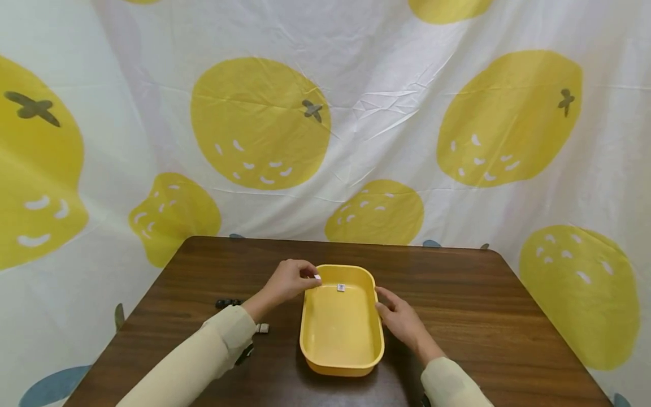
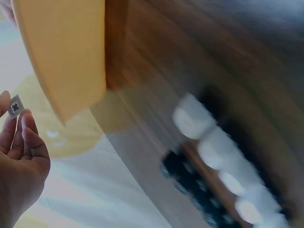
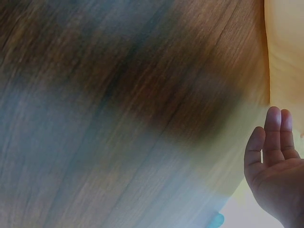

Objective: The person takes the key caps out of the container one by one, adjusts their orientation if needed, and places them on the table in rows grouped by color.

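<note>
My left hand (image 1: 291, 281) is over the far left corner of a yellow plastic bin (image 1: 339, 333), pinching a small white keycap (image 1: 317, 277) between thumb and fingertips. In the left wrist view the held keycap (image 2: 16, 106) turns its underside, with a cross-shaped socket, to the camera. Inside the bin, near its far wall, lies another light keycap (image 1: 341, 288). My right hand (image 1: 402, 319) is at the bin's right side, fingertips right at the rim. Its fingers (image 3: 272, 128) look straight in the right wrist view.
Left of the bin, on the brown wooden table (image 1: 458, 305), are rows of black keycaps (image 1: 229, 303) and white keycaps (image 1: 262, 328), partly hidden by the left sleeve. In the left wrist view the white row (image 2: 232, 175) is blurred. A lemon-print curtain (image 1: 366, 141) hangs behind.
</note>
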`<state>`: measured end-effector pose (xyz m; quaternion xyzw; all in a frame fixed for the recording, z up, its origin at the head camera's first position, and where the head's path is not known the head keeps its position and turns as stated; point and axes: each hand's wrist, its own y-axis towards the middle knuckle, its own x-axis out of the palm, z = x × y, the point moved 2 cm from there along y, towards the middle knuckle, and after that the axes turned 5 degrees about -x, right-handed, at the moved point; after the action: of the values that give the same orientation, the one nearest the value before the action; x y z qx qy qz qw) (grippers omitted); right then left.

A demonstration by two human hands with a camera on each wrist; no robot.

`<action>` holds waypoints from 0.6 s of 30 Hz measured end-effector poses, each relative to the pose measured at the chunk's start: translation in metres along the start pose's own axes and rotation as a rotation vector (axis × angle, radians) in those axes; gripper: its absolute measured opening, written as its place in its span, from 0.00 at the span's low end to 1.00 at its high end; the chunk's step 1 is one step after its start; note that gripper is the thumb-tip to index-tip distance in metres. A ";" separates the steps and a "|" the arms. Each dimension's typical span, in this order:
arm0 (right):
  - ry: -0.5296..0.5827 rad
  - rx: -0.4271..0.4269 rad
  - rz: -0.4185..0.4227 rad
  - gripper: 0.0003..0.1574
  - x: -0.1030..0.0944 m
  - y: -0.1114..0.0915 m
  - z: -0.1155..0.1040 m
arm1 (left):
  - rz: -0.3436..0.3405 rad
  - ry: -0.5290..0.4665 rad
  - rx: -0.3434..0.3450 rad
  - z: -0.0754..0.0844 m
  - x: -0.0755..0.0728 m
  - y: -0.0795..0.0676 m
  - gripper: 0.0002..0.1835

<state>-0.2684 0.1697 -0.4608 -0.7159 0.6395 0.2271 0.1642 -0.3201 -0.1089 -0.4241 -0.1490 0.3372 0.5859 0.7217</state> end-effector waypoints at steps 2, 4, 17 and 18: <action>-0.002 0.000 -0.002 0.29 0.000 0.000 0.000 | 0.023 -0.027 -0.031 -0.006 -0.009 -0.007 0.07; -0.004 0.001 -0.003 0.29 0.000 0.001 0.000 | 0.046 -0.055 -0.062 -0.013 -0.018 -0.014 0.08; 0.015 0.005 0.002 0.29 0.001 0.000 0.000 | 0.132 -0.021 -0.200 -0.074 -0.075 -0.077 0.11; 0.016 0.005 0.003 0.29 0.000 0.000 0.000 | 0.140 -0.013 -0.213 -0.080 -0.079 -0.084 0.12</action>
<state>-0.2686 0.1693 -0.4608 -0.7163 0.6425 0.2200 0.1607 -0.2727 -0.2390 -0.4446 -0.1973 0.2780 0.6683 0.6612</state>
